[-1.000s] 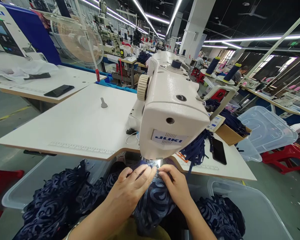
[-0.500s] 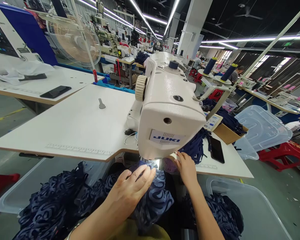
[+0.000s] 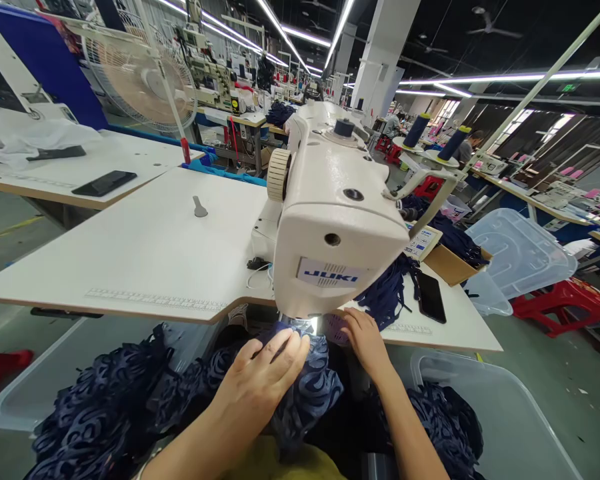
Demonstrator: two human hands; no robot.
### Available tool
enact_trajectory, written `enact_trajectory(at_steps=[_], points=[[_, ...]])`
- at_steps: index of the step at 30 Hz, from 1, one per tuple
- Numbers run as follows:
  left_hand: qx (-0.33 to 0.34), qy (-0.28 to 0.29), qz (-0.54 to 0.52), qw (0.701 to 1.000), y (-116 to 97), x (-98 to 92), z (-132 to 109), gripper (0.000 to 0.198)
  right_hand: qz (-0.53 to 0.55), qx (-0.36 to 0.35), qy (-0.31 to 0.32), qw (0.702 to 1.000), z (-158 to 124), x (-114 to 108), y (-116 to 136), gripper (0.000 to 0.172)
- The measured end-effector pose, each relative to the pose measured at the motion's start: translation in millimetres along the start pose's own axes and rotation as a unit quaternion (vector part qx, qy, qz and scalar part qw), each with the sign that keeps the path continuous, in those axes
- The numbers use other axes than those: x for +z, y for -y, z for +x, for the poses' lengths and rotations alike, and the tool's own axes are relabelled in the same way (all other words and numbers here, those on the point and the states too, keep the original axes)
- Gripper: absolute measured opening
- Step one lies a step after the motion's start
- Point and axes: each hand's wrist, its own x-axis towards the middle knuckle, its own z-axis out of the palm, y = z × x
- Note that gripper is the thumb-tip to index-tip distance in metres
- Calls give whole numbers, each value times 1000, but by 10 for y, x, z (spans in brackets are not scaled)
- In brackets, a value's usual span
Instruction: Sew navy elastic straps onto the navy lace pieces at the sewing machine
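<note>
A dark blue fabric piece with a swirl pattern (image 3: 307, 387) hangs from under the head of a white sewing machine (image 3: 337, 233), lit by its lamp. My left hand (image 3: 270, 367) is on this fabric just in front of the needle area, fingertips pressing it. The needle and presser foot are mostly hidden by the machine head and my fingers. To the right of the needle area, my right hand (image 3: 367, 340) reaches in at the table edge with fingers loosely bent and a little apart; nothing shows in it. Near it lies a heap of navy strips (image 3: 387, 290).
Clear plastic bins stand below, the left one (image 3: 10, 407) and the right one (image 3: 520, 393), with dark patterned fabric in them. On the white table (image 3: 170, 240) lie a small grey metal piece (image 3: 199, 207) and a phone (image 3: 431, 297). A cardboard box (image 3: 450, 265) stands behind.
My right hand has shifted slightly left, closer to the needle area. The left hand stays on the fabric almost unmoved. The whole view has shifted a little.
</note>
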Motion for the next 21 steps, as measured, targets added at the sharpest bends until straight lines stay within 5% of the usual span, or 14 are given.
enact_trajectory(at_steps=[5,11,21], points=[[-11,-9,-30,999,-28,-13,24,44,-36,-81,3,996,-217,-43,-123,21],[-20,-6,-77,997,5,47,-36,50,-83,-276,133,948,-551,-76,-242,27],[-27,-8,-100,995,15,133,-64,62,-253,-296,259,884,-732,137,-391,48]])
